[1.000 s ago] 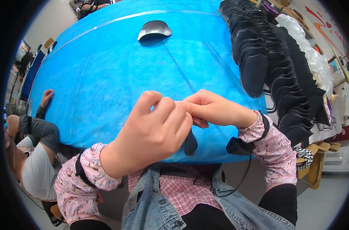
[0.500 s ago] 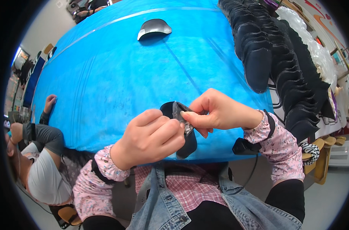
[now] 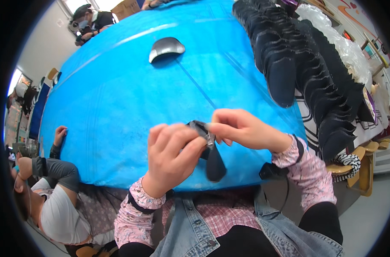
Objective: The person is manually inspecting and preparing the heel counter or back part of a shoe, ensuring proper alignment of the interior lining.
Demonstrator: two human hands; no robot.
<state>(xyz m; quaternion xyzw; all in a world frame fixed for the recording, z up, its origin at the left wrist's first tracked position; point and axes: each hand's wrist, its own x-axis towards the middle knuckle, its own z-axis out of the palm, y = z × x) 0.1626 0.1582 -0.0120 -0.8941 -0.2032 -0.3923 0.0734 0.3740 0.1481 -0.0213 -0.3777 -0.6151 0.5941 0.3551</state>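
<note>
Both my hands hold one small black fabric piece [image 3: 213, 159] over the near edge of the blue table [image 3: 118, 94]. My left hand [image 3: 171, 156] pinches its upper part from the left. My right hand [image 3: 242, 128] grips its top edge from the right, fingertips meeting those of the left hand. The piece's rounded lower end hangs down below my fingers. Its upper part is hidden by my fingers.
A long overlapping row of black fabric pieces [image 3: 297, 64] runs along the table's right side. A grey curved piece [image 3: 165, 47] lies at the far middle. Another person sits low at the left [image 3: 45, 188], one hand on the table edge. A clear plastic bag [image 3: 345, 43] lies at far right.
My hands have dropped toward the table's near edge and drawn slightly apart. The black piece, hidden by my hands at first, now shows and hangs between them.
</note>
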